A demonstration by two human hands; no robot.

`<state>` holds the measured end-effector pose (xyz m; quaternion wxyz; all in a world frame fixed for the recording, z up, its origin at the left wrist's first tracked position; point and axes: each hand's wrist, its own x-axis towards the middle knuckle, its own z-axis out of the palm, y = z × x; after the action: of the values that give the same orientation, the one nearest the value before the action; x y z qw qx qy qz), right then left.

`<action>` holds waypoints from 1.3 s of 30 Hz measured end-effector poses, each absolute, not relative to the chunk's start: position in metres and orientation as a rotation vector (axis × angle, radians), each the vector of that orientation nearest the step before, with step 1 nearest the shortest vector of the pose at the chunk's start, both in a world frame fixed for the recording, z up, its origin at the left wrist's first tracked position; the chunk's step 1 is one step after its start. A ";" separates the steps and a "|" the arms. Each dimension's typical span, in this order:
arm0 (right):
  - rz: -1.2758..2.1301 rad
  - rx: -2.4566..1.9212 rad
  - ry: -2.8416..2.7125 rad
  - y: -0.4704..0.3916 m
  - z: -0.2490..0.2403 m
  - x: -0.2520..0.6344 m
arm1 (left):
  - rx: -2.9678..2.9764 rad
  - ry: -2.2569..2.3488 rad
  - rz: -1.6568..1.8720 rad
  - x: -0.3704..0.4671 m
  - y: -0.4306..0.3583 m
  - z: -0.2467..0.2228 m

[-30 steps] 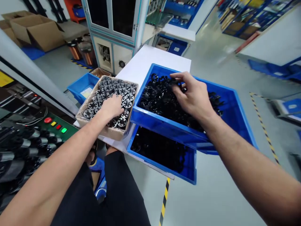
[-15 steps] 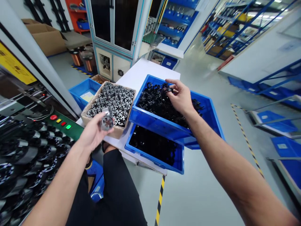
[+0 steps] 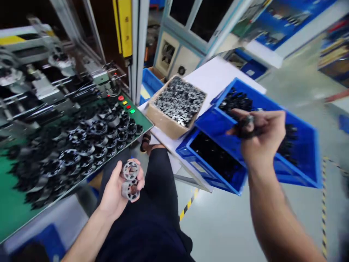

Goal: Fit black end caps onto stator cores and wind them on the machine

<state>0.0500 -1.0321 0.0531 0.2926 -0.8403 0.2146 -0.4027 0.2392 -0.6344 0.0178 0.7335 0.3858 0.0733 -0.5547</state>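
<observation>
My left hand (image 3: 119, 185) is closed around two stator cores (image 3: 131, 171), grey slotted metal rings that lie side by side in the palm, above my lap. My right hand (image 3: 263, 133) is raised over the upper blue bin (image 3: 302, 149), its fingers closed on black plastic parts (image 3: 247, 127); motion blur hides how many and their exact shape. More black parts (image 3: 236, 102) fill part of that bin. Between my hands stands a cardboard box (image 3: 169, 122) packed with upright stator cores (image 3: 178, 98).
To the left, a green machine table (image 3: 13, 218) carries many stator cores fitted with black parts (image 3: 89, 138). Coloured buttons (image 3: 128, 105) sit at its corner. A lower blue bin (image 3: 240, 187) of black parts stands on the white table (image 3: 209, 74). Behind is a cabinet (image 3: 185, 47).
The view has turned left, towards the machine table. My right hand has lifted out of the bin with black parts. My left hand has moved away from the box, cores still held.
</observation>
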 end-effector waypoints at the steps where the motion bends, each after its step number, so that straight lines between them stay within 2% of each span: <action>1: -1.007 -2.194 0.523 -0.987 0.049 0.058 | 0.833 0.158 -1.220 0.236 -0.628 0.020; 5: -0.740 -2.050 0.236 -0.836 0.045 0.094 | 0.859 0.041 -1.086 0.223 -0.616 0.023; 9: -0.683 -1.899 0.120 -0.775 0.042 0.125 | 1.028 -0.024 -0.982 0.213 -0.604 0.020; 17: -0.439 -1.985 0.042 -0.770 0.037 0.115 | 1.233 -0.160 -0.797 0.210 -0.590 0.010; 30: -0.538 -2.115 0.069 -0.762 0.035 0.104 | 1.327 -0.462 -0.820 0.217 -0.582 0.015; 39: -0.268 -2.222 0.240 -0.791 0.032 0.098 | 1.035 -0.042 -0.821 0.222 -0.602 0.011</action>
<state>0.0983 -0.7907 0.0320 0.4308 -0.8909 0.0964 -0.1073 0.2224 -0.6019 0.0107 0.7894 0.4805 -0.0194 -0.3815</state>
